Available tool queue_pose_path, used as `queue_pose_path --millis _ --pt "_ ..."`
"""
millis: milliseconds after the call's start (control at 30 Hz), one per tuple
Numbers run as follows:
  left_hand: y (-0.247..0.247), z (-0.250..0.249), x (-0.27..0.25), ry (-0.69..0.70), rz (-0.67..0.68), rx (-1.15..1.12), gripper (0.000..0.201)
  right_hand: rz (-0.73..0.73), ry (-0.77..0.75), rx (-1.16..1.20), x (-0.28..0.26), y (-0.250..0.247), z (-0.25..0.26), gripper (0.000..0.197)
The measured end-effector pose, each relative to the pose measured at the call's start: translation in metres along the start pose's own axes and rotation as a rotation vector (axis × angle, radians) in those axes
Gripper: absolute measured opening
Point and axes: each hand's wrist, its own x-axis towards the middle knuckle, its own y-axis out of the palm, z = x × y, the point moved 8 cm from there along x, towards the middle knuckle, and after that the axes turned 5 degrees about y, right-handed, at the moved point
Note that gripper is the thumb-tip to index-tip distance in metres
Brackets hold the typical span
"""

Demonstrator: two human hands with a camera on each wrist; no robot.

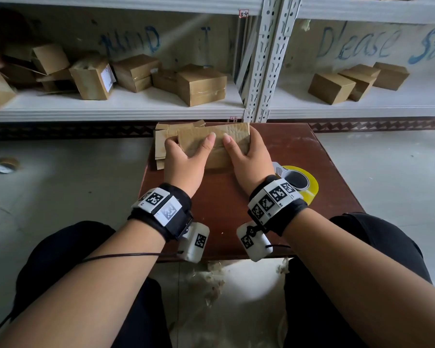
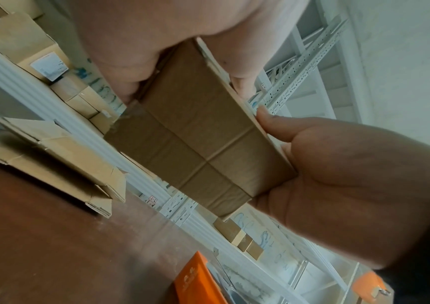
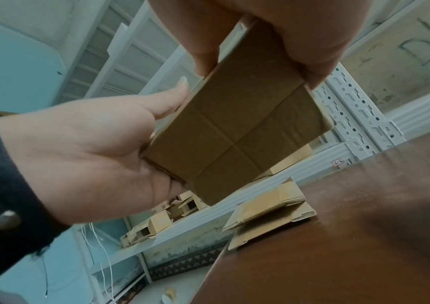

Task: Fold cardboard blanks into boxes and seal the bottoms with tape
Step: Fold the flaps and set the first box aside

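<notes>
I hold a small brown cardboard box [image 1: 219, 144] over the far part of the brown table [image 1: 286, 151]. My left hand [image 1: 190, 146] grips its left end and my right hand [image 1: 244, 146] grips its right end, both thumbs lying on the top face. In the wrist views the underside of the box [image 2: 203, 144] [image 3: 237, 127] shows creased flaps meeting at a centre seam. A stack of flat cardboard blanks [image 1: 160, 146] [image 2: 60, 160] [image 3: 268, 214] lies on the table behind and left of the box. A yellow tape roll [image 1: 309, 189] sits by my right wrist.
White metal shelves behind the table carry folded boxes on the left [image 1: 201, 84] and on the right [image 1: 357, 81]. Another tape roll [image 1: 5, 165] lies on the floor at the left. An orange object [image 2: 198, 283] rests on the table near the tape.
</notes>
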Motion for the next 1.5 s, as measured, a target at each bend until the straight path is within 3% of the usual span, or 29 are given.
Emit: queue_pose_path --millis 133,233,300,400,467,667,733,800,900,1067,1133,1267,1333,1400,1467,1500 --pt "-0.002 0.006 0.004 -0.123 0.010 -0.202 0.063 0.005 0.059 0.056 0.001 -0.004 -0.001 0.058" --pt "0.005 0.001 0.006 -0.195 0.169 -0.356 0.038 0.029 0.124 0.132 0.003 -0.006 -0.001 0.069" --pt "0.005 -0.004 0.007 -0.191 0.243 -0.367 0.030 0.090 0.160 0.232 0.003 -0.006 0.004 0.063" --pt "0.001 -0.008 0.008 -0.159 0.288 -0.401 0.034 0.242 0.168 0.332 0.002 -0.002 0.011 0.032" --pt "-0.002 -0.007 0.009 -0.133 0.291 -0.413 0.038 0.282 0.172 0.357 0.000 0.000 0.012 0.029" --pt "-0.003 -0.012 0.009 0.008 0.272 -0.312 0.028 0.259 0.195 0.381 0.002 0.010 0.000 0.080" --pt "-0.008 -0.004 0.016 -0.015 0.205 -0.233 0.053 0.268 0.222 0.401 0.004 0.012 -0.003 0.097" --pt "-0.014 0.011 0.025 -0.079 0.131 -0.164 0.077 0.282 0.257 0.398 0.006 0.015 -0.007 0.099" --pt "-0.014 0.001 0.015 -0.136 0.156 -0.181 0.078 0.262 0.317 0.311 0.010 0.016 -0.018 0.098" --pt "-0.010 0.019 0.021 -0.365 0.173 -0.500 0.110 0.092 0.335 0.223 0.013 0.001 -0.016 0.094" --pt "-0.002 0.018 0.021 -0.407 0.241 -0.602 0.105 0.089 0.363 0.218 0.009 -0.003 -0.012 0.094" --pt "-0.016 0.030 0.027 -0.407 0.107 -0.514 0.080 0.092 0.442 0.277 0.009 -0.007 -0.020 0.098" --pt "-0.028 0.034 0.035 -0.337 0.025 -0.292 0.078 0.012 0.351 0.260 0.012 -0.015 -0.015 0.098" --pt "-0.044 0.027 0.040 -0.246 -0.105 0.007 0.070 -0.045 0.262 0.197 0.015 -0.023 -0.011 0.082" --pt "-0.050 0.016 0.037 -0.178 -0.167 0.066 0.069 -0.066 0.234 0.168 0.015 -0.026 -0.010 0.067" --pt "-0.049 0.013 0.036 -0.168 -0.174 0.060 0.070 -0.077 0.238 0.161 0.017 -0.028 -0.013 0.073"
